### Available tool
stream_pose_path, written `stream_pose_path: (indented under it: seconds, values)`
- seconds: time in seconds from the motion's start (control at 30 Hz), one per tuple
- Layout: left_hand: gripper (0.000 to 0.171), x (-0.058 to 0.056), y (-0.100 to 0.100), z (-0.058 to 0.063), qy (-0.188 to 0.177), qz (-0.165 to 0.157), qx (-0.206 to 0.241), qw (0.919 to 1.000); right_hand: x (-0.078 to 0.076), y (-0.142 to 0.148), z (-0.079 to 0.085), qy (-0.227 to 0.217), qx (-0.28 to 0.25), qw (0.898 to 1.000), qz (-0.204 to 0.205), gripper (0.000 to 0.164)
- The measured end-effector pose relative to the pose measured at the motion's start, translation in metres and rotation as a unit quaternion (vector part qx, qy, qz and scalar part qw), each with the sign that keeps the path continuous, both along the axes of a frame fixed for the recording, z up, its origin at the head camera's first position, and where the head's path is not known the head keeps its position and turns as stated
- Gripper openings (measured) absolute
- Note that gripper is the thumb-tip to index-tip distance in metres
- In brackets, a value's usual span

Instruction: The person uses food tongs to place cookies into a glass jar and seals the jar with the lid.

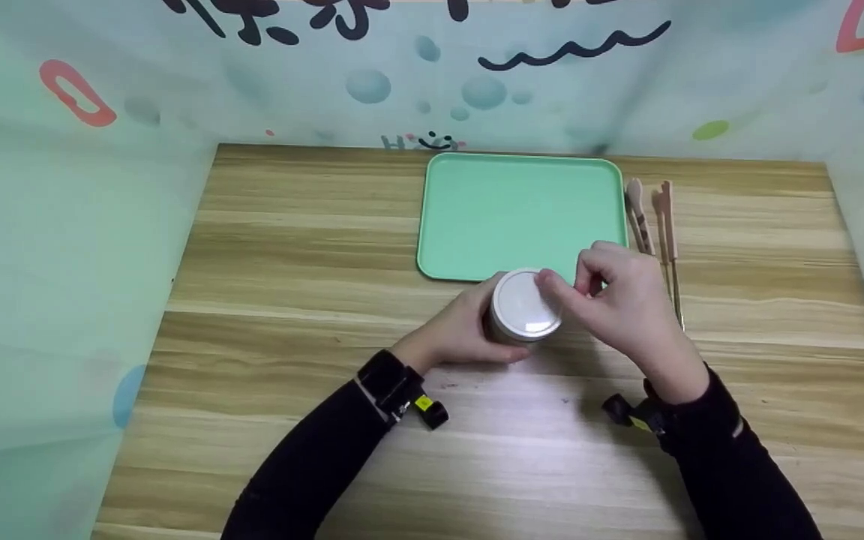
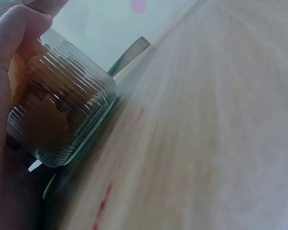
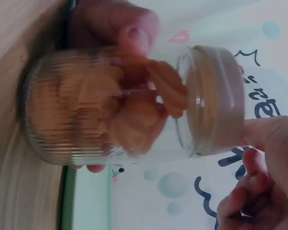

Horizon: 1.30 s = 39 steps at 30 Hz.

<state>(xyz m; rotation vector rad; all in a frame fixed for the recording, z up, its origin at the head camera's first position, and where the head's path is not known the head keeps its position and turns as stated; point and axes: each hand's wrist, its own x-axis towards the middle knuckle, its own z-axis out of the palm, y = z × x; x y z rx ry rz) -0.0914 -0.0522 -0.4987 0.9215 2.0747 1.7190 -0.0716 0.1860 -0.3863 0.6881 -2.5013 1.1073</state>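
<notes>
A clear ribbed glass jar (image 3: 110, 105) with a pale lid (image 1: 527, 304) holds several orange-brown pieces, whose kind I cannot tell. My left hand (image 1: 473, 322) grips the jar's side, thumb toward me in the head view. The jar's base is at the wooden tabletop in both wrist views. My right hand (image 1: 619, 292) is at the lid's right edge, its thumb touching the lid. Its other fingers are curled and stand apart from the lid, with nothing in them, as the right wrist view (image 3: 259, 182) shows.
A light green tray (image 1: 522, 214) lies behind the jar. Two slim utensils with pinkish handles lie right of it, one with a rounded end (image 1: 634, 193) and one with a thin metal shaft (image 1: 676, 289). A printed curtain (image 1: 312, 97) borders the wooden table (image 1: 274, 225).
</notes>
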Motion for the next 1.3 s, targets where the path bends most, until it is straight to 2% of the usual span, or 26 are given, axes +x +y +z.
stream_pose_path:
  seconds: [0.1,0.13,0.27,0.37,0.43,0.57,0.7,0.87,0.93,1.0,1.1,1.2,1.3]
  values:
    - [0.097,-0.001,0.000,-0.002,0.005,-0.004,0.004,1.0000,0.000,0.000,0.002,0.002,-0.006,0.999,0.044,0.024]
    - [0.097,-0.001,-0.001,-0.002,0.010,-0.004,0.005,0.9999,0.000,-0.001,0.002,-0.003,-0.001,0.998,0.065,0.026]
    - [0.096,-0.002,0.000,-0.004,0.021,-0.006,0.011,0.9997,0.000,-0.004,-0.003,-0.024,0.024,0.986,0.166,0.065]
    - [0.099,-0.002,0.000,-0.004,0.016,-0.007,0.013,0.9998,-0.001,-0.005,-0.007,-0.028,0.027,0.975,0.218,0.076]
    - [0.102,-0.002,0.000,-0.004,0.009,-0.009,0.014,0.9998,-0.002,-0.005,-0.009,-0.031,0.028,0.971,0.236,0.079]
    - [0.103,-0.003,0.001,-0.004,0.005,-0.011,0.014,0.9998,-0.002,-0.003,-0.009,-0.033,0.036,0.968,0.245,0.081]
    - [0.103,-0.003,0.001,-0.004,0.015,-0.009,0.012,0.9998,-0.001,-0.004,-0.007,-0.028,0.049,0.972,0.228,0.078]
    - [0.098,-0.003,0.000,-0.004,0.039,-0.001,-0.002,0.9992,0.005,-0.011,-0.006,0.000,0.083,0.987,0.138,0.075]
    - [0.094,-0.003,0.000,-0.003,0.042,0.000,-0.005,0.9991,0.009,-0.015,-0.005,0.009,0.103,0.990,0.098,0.078]
    - [0.093,-0.003,0.000,-0.002,0.045,0.000,-0.009,0.9989,0.013,-0.017,-0.003,0.013,0.125,0.989,0.076,0.083]
    - [0.098,-0.004,0.000,-0.002,0.042,-0.001,-0.006,0.9991,0.015,-0.017,0.001,0.009,0.142,0.986,0.091,0.093]
    - [0.104,-0.003,-0.001,-0.001,0.036,-0.006,-0.005,0.9993,0.013,-0.014,0.004,0.015,0.153,0.977,0.145,0.100]
    - [0.102,-0.003,0.000,-0.001,0.028,-0.010,-0.006,0.9995,0.011,-0.013,0.005,0.029,0.160,0.967,0.197,0.097]
